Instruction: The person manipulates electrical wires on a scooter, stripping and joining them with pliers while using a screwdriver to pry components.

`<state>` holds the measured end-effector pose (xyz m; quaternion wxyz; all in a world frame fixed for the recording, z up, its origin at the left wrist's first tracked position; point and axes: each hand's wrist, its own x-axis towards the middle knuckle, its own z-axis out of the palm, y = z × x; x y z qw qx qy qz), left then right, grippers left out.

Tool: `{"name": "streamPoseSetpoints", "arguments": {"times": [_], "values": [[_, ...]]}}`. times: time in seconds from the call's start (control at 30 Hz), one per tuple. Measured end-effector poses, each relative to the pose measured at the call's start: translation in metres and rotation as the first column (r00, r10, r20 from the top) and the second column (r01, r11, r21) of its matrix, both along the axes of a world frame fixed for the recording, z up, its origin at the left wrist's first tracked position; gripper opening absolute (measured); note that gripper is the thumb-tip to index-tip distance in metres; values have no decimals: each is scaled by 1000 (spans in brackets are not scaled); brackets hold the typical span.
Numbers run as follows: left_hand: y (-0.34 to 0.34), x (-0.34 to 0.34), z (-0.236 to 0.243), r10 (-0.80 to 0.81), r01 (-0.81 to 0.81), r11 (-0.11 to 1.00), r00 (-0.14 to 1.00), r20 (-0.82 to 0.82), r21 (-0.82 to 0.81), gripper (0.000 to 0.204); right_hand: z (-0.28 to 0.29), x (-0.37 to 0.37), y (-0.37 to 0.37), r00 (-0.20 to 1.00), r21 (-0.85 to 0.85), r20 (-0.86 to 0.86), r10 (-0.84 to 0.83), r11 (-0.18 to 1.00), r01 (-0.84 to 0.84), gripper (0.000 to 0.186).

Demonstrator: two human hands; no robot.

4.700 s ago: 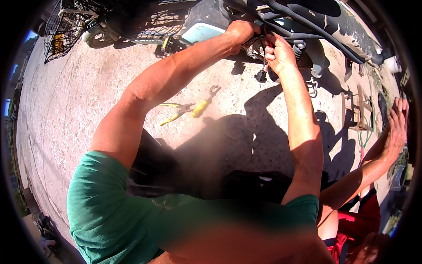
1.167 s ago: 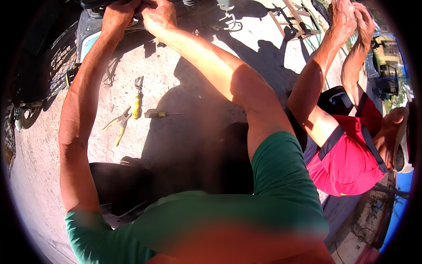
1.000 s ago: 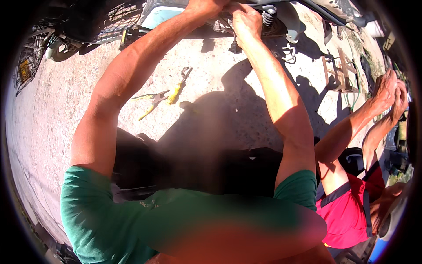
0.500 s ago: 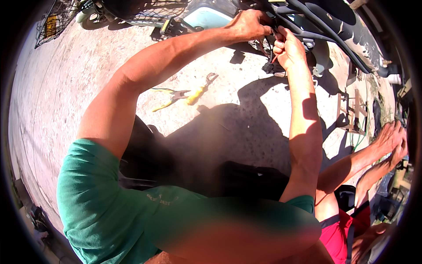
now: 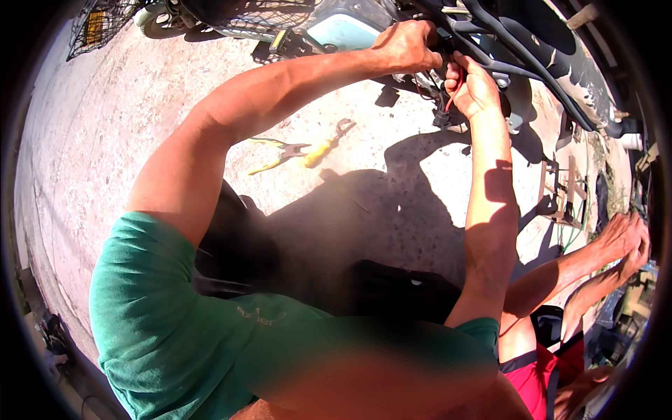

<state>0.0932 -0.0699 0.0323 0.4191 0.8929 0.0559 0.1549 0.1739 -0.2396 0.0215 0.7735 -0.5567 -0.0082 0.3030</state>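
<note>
Ground: pale rough concrete (image 5: 112, 133), sunlit, with shadows over its middle.
Scooter: light-blue panel (image 5: 343, 31) and black frame tubes, along the ground's far edge.
Co-worker: red clothing (image 5: 535, 385), at the ground's near right corner, hands close together.
Wooden frame: small (image 5: 572, 183), toward the ground's right edge.
Left hand: at the scooter's underside (image 5: 408, 47), fingers curled; cannot tell whether they grip anything in the dark there.
Right hand: just beside the left (image 5: 476, 85), fingers closed around a red wire.
Pliers: yellow-handled, handles spread (image 5: 283, 152), lying between the person and the scooter.
Yellow-handled tool: just right of the pliers (image 5: 320, 150), metal head toward the far edge.
Red wire: at the right hand's curled fingers (image 5: 459, 85), below the scooter's frame.
Connector: black (image 5: 442, 119), hanging just below the right hand.
</note>
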Motion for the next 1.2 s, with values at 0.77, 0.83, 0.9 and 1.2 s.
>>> {"name": "streamPoseSetpoints", "arguments": {"times": [0.77, 0.83, 0.9, 1.2], "values": [[9, 23, -39, 105, 30, 811, 975, 197, -584, 38, -9, -18, 18, 960, -117, 251, -127, 980, 160, 17], [6, 13, -28, 82, 18, 834, 984, 156, -551, 37, -7, -24, 19, 945, -134, 284, -160, 970, 205, 19], [0, -1, -15, 96, 4, 891, 976, 197, -453, 32, -9, -25, 21, 936, -148, 292, -197, 957, 248, 19], [-3, -6, -5, -311, 116, 927, 767, 561, 356, 26, -24, -29, 40, 920, 10, 183, -347, 936, 351, 13]]}}
